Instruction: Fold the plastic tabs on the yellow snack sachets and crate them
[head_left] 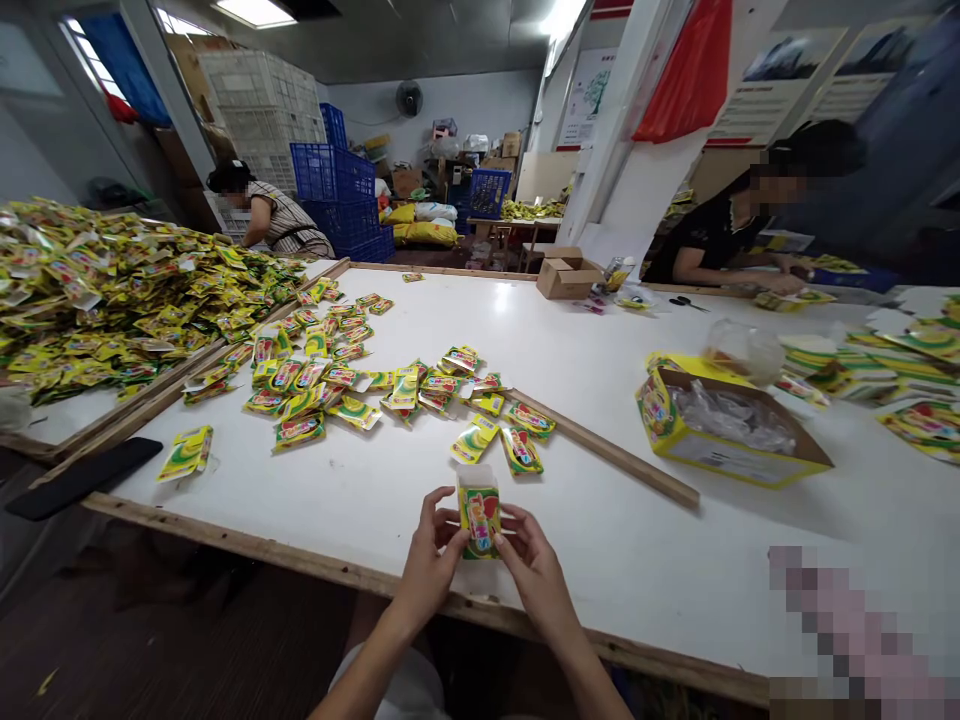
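Note:
A small yellow-green printed carton (480,520) stands between my hands near the table's front edge, its white top flap raised. My left hand (435,545) grips its left side, thumb on the front face. From the right, my right hand (529,555) holds the other side with thumb and fingers. Just beyond lie two more packets, a yellow one (475,438) and a green-and-red one (521,450). A loose heap of similar packets (307,375) spreads to the left of them.
A wooden strip (607,450) runs across the white table (420,300). An open yellow display box (735,460) with clear plastic inside is at right. A large packet pile (112,290) fills the left. A small brown carton (568,278) stands at the back. Two people work beyond.

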